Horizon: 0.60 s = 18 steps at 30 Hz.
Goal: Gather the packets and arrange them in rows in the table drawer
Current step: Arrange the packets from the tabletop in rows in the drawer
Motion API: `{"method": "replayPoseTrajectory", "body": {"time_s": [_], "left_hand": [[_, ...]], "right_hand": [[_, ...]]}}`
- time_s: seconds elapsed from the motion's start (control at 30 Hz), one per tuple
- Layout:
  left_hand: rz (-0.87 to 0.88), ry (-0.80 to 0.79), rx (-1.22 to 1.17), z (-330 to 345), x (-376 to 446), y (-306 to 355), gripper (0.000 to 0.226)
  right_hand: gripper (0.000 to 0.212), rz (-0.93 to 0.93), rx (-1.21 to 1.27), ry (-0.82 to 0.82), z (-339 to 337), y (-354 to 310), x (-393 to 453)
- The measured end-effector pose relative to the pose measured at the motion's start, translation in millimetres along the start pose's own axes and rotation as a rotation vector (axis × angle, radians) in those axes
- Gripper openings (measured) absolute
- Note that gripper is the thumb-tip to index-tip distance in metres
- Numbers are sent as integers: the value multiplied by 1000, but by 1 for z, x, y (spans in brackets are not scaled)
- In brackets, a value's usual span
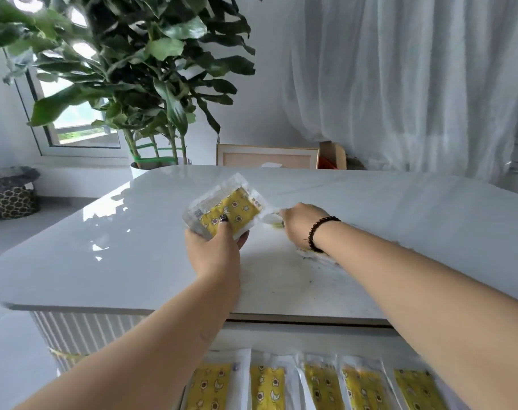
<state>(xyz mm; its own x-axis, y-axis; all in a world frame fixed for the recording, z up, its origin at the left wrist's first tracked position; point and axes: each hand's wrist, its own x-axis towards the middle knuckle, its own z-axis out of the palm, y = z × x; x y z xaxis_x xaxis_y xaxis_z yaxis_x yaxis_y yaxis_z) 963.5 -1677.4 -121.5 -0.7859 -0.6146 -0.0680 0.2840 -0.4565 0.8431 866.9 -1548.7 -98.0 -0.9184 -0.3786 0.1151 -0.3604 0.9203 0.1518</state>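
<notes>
Left hand [215,250] around packets [225,213]

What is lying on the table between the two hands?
In the head view, only bare white tabletop lies between the left hand, which holds a stack of yellow packets, and the right hand, which reaches another packet.

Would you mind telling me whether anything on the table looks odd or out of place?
Yes: a faint ring-shaped smudge with dark specks marks the white tabletop between the two forearms. It looks like residue or a stain; the packets themselves look intact.
</notes>
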Motion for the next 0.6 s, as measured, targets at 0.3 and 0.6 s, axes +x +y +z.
{"method": "replayPoseTrajectory", "body": {"time_s": [0.3,0.6], "left_hand": [[-7,-136,371,-12,-36,24,79],[-188,-306,633,-16,-100,79,32]], "right_hand": [[16,225,499,439,-49,20,-67],[27,235,955,549,-116,26,-174]]}}
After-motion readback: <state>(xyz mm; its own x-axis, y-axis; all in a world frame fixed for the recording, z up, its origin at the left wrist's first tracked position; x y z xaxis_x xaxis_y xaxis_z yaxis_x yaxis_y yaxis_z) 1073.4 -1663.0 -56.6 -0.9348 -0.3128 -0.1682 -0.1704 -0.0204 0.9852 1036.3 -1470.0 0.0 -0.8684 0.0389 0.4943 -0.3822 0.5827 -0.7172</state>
